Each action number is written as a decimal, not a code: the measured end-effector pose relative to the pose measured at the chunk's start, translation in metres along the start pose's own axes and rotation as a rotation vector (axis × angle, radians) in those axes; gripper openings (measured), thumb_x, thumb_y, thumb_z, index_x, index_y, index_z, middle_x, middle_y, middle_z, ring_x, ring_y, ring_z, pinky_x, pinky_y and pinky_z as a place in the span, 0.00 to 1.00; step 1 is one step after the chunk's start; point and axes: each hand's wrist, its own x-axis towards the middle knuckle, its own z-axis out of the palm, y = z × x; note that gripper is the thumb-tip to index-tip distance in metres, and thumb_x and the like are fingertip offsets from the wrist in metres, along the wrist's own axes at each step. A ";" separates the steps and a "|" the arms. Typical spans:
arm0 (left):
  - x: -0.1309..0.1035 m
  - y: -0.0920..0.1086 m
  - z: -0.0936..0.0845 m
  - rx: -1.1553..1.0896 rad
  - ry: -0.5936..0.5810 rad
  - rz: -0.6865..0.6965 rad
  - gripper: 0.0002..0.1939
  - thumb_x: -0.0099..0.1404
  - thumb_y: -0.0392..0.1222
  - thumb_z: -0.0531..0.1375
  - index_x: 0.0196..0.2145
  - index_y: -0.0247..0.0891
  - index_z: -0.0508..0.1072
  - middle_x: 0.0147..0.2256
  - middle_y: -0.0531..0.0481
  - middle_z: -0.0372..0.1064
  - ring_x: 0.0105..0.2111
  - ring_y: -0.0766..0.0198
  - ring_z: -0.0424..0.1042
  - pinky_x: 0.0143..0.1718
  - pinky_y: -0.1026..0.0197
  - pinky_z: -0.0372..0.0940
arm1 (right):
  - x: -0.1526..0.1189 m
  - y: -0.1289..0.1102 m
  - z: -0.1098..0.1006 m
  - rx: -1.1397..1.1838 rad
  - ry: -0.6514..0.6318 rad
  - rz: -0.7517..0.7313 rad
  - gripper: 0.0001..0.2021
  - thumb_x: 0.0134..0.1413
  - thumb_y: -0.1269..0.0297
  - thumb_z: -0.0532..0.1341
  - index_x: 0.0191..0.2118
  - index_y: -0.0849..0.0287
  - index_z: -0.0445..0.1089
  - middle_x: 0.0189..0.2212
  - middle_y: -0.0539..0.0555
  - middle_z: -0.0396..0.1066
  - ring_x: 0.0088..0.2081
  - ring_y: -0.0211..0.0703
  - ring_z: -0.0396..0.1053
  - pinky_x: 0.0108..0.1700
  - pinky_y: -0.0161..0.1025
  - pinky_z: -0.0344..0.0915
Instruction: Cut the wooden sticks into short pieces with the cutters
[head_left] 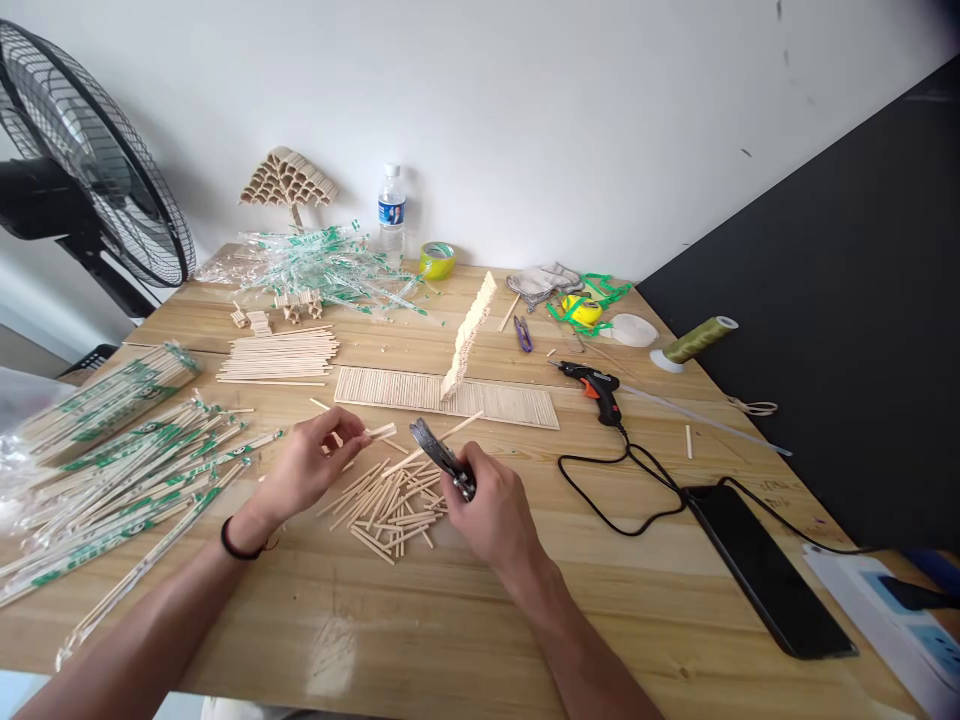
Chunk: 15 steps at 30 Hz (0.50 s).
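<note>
My left hand [311, 462] pinches a few short pale wooden stick pieces [381, 432] between thumb and fingertips. In my right hand [491, 500] is a pair of cutting pliers [442, 455], its dark metal head pointing up and left toward those pieces. The fingers around the handles partly hide them. Between and below both hands lies a loose pile of short cut sticks [401, 510]. One longer stick [463, 428] runs behind the plier head. Just beyond the hands is a flat strip of sticks laid side by side [517, 402], with a ridged upright stick piece [471, 335] standing on it.
Wrapped chopsticks [127, 460] cover the left side, near bare sticks [277, 355] and plastic wrappers [322, 265]. Behind are a fan-shaped stick model [289, 180], bottle [391, 215] and tape [437, 260]. A glue gun [596, 388], its cord and a black tray-like slab [769, 570] occupy the right.
</note>
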 end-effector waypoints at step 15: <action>-0.021 0.031 0.019 0.162 -0.035 0.502 0.22 0.75 0.41 0.55 0.64 0.42 0.66 0.57 0.37 0.69 0.57 0.48 0.70 0.56 0.44 0.67 | -0.007 -0.026 0.002 -0.078 -0.293 0.058 0.08 0.53 0.70 0.67 0.39 0.57 0.70 0.32 0.55 0.79 0.33 0.50 0.77 0.34 0.38 0.60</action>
